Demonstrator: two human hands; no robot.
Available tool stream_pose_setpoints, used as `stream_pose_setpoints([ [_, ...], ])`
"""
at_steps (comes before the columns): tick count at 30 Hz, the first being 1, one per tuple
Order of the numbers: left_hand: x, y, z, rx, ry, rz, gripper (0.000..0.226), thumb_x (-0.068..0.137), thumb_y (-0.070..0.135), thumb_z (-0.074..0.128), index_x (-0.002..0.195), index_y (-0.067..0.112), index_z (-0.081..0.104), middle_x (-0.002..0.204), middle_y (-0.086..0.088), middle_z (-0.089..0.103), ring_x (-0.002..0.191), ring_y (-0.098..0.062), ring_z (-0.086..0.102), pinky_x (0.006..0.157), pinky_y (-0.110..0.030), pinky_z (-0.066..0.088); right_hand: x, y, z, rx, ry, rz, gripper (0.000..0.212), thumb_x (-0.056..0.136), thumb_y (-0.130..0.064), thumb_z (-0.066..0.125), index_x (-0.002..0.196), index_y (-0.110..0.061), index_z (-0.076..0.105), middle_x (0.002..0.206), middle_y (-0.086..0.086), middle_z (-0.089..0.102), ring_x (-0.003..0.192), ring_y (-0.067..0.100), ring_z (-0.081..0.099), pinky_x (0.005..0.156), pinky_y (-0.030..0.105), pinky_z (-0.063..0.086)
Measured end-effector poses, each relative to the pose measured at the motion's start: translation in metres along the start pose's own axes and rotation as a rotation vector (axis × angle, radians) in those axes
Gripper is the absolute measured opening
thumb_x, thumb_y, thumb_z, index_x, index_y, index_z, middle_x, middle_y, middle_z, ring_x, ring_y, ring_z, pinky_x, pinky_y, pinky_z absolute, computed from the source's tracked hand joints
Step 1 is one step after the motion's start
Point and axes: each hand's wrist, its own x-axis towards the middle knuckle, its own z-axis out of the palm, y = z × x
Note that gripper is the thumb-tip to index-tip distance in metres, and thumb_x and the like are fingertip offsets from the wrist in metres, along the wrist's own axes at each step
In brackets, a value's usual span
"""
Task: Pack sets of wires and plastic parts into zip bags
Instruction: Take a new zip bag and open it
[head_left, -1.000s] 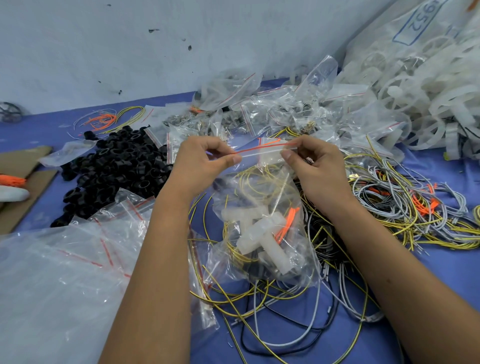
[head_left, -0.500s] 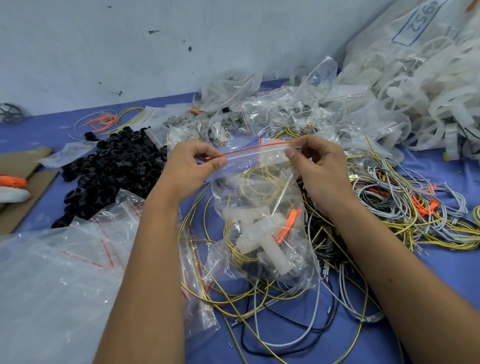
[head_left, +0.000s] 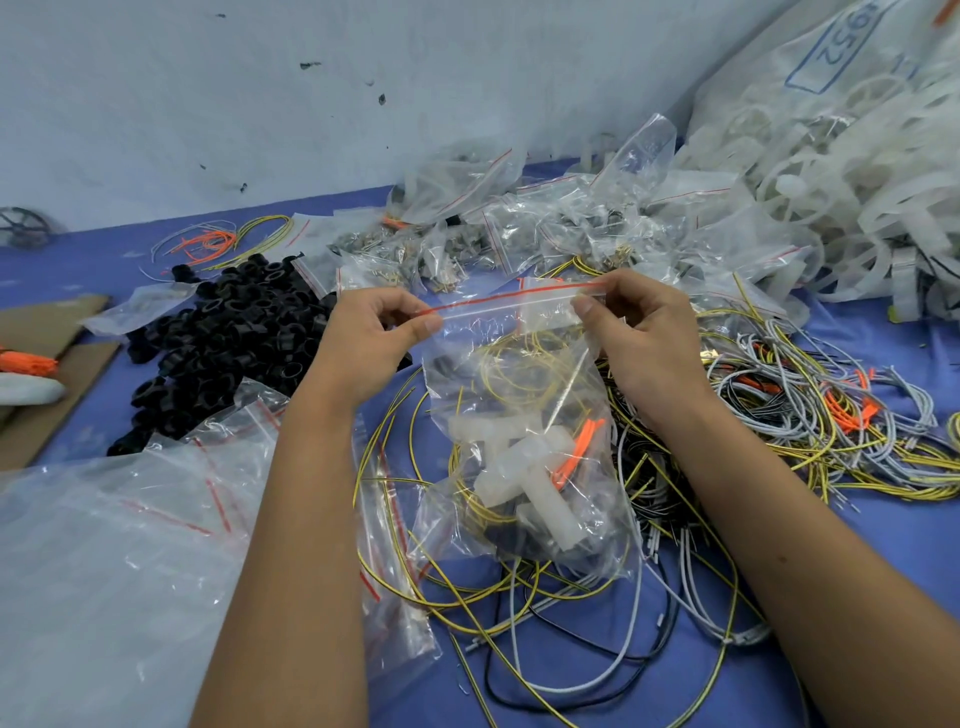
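One filled zip bag (head_left: 524, 415) is held up between two hands, the left hand (head_left: 371, 343) and the right hand (head_left: 641, 338). About three white plastic fittings (head_left: 524, 467) can be counted inside it. One heap of black rings (head_left: 228, 343), too many to count, is seen left of the left hand. Two cardboard pieces (head_left: 47, 364) are seen farther left.

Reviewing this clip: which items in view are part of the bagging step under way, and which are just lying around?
In use:
- zip bag, held at its top by the left hand and right hand
- white plastic parts, yellow wires and orange piece inside it

Lying about:
- black rings
- empty bags
- filled bags
- loose wires
- cardboard
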Motion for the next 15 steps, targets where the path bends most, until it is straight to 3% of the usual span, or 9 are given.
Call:
stream_pose_setpoints([
  [4,-0.0003,0.0052,0.0009,0.002,0.046,0.009,0.015,0.086,0.010,0.081,0.078,0.020,0.072,0.068,0.002,0.063,0.058,-0.002,0.049,0.061,-0.017,0.044,0.0007,-0.0005,-0.0004,0.025,0.005,0.002,0.012,0.090,-0.023,0.073,0.082,-0.032,0.073,0.068,-0.012,0.056,0.065,0.009,0.047,0.065,0.031,0.040],
  [9,-0.0068,0.0088,-0.0025,-0.086,0.028,-0.028,0.009,0.085,0.007,0.080,0.081,0.013,0.075,0.079,-0.015,0.069,0.075,-0.021,0.059,0.071,-0.032,0.050,0.0012,0.0000,-0.0014,0.045,0.025,0.028,0.007,0.087,-0.024,0.073,0.082,-0.029,0.073,0.076,0.012,0.062,0.071,0.017,0.054,0.068,0.044,0.048],
  [12,-0.0081,0.0066,-0.0056,-0.043,0.021,-0.010,0.006,0.087,0.006,0.079,0.084,0.008,0.074,0.083,-0.020,0.069,0.074,-0.020,0.058,0.071,-0.028,0.049,0.0021,0.0009,-0.0025,0.045,0.028,0.030,0.005,0.086,-0.027,0.073,0.082,-0.030,0.074,0.076,0.002,0.064,0.072,0.016,0.056,0.070,0.040,0.049],
  [15,-0.0054,0.0047,-0.0046,-0.042,0.067,0.027,0.014,0.088,0.003,0.077,0.079,0.012,0.072,0.070,-0.004,0.064,0.061,-0.006,0.053,0.063,-0.019,0.046,0.0012,0.0003,-0.0021,0.037,0.023,0.031,0.008,0.087,-0.027,0.073,0.081,-0.032,0.073,0.075,-0.002,0.064,0.071,0.014,0.056,0.069,0.039,0.049],
])
